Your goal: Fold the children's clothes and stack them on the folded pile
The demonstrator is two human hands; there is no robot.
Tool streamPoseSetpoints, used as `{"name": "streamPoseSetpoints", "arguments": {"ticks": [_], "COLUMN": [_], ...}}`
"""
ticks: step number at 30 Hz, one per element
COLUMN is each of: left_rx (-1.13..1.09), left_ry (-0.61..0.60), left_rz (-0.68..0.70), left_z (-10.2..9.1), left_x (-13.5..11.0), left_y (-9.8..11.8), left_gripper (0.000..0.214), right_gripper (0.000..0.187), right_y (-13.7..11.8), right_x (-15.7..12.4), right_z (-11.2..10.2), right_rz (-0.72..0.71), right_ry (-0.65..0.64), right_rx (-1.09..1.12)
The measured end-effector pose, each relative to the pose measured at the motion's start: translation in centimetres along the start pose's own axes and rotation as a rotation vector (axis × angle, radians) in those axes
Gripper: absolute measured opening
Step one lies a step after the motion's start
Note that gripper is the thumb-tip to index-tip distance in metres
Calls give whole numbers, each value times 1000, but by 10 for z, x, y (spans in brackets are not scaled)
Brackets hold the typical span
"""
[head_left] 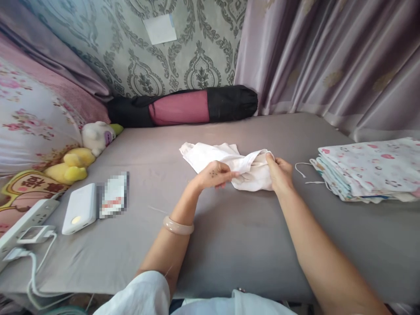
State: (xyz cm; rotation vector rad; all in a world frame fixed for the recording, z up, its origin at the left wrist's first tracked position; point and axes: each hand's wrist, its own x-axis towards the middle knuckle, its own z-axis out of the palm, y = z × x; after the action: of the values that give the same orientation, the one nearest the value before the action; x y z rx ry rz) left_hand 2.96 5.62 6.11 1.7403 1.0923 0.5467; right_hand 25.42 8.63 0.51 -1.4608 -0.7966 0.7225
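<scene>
A white cloth garment [216, 154] lies partly bunched in the middle of the grey-covered surface, its far left end spread flat. My left hand [218, 174], with a pale bangle on the wrist, pinches the garment's near edge between thumb and fingers. At the garment's right end, my right hand [278, 171] grips the opening with the thumb on top, holding that edge slightly raised. The fingers of my right hand are partly hidden by the cloth. What kind of garment it is cannot be made out.
A stack of folded printed cloths [370, 170] with loose strings sits at right. To the left are a white power bank [79, 208], a blurred packet [114, 194], a power strip [28, 225] with cables, and plush toys [77, 159]. A black-and-pink roll bag [179, 106] lies along the wall.
</scene>
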Motion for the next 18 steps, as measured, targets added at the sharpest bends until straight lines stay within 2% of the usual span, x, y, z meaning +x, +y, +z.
{"name": "streamPoseSetpoints", "arguments": {"ticks": [1,2,3,6,8,11,15,18], "left_rx": [22,49,87,244,329,394,385,318], "left_ry": [-78,-107,-82,195,356,466,580,660], "left_rz": [-8,-1,15,93,147,189,204,232], "left_z": [4,7,11,21,26,29,30,28], "left_x": [1,3,7,19,26,33,39,44], "left_y": [-2,-6,-11,-28,-37,-47,-58,-64], "left_gripper": [42,39,35,19,16,24,21,21], "right_gripper": [40,41,42,45,45,45,44,39], "right_y": [0,0,1,5,8,12,16,16], "right_x": [0,0,1,4,7,10,14,18], "right_z": [0,0,0,-2,-3,-4,-4,-5], "right_rz": [12,22,30,48,71,104,136,111], "right_ry": [7,10,12,10,-6,-41,-93,-199], "right_rx": [3,2,-3,-24,-39,-78,-141,-134]}}
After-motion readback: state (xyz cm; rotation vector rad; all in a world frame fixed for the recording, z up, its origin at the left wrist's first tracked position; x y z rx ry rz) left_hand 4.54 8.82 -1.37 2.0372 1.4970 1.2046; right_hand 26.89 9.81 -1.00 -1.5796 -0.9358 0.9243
